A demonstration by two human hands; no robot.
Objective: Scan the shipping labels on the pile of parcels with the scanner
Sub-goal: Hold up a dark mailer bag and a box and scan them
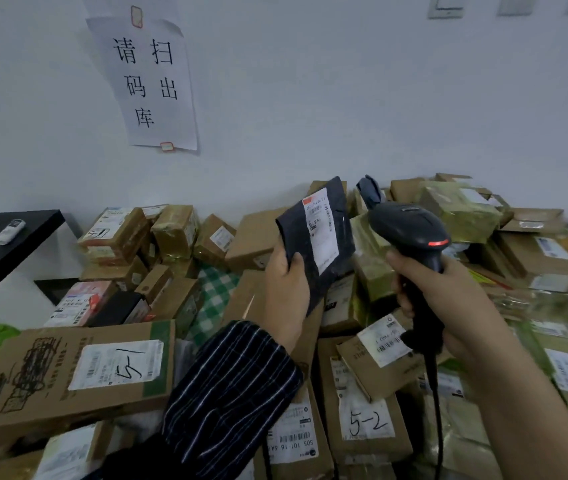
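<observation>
Right now the left grip (pixel 286 289) is closed around the bottom corner of a dark parcel (pixel 313 237), thumb across its front face, holding it raised above the pile of parcels (pixel 251 237) with its top leaning toward one o'clock. A white shipping label (pixel 322 230) runs down the front of that parcel and faces the camera. Just at three o'clock of it sits the black scanner (pixel 410 226), whose handle the right grip (pixel 448 306) clasps with fingers wrapped round it – a red light glows on the scanner's head, and a black cable (pixel 435 393) drops from the handle toward six o'clock. A dark striped sleeve (pixel 234 393) covers the left forearm; the right forearm is bare. Below and around both arms the brown cartons lie heaped against the white wall: a long box (pixel 33 375) at eight o'clock has a label marked by hand (it reads like 5-1), and a box (pixel 365 420) at five o'clock is marked 5-2. A green-and-white checked bag (pixel 213 292) shows between cartons near the middle. At nine o'clock a black counter (pixel 33 237) carries a small white device (pixel 10 232). A paper notice (pixel 152 81) with large Chinese characters is stuck to the wall at eleven o'clock – pale wall switches (pixel 447 6) sit at one o'clock.
</observation>
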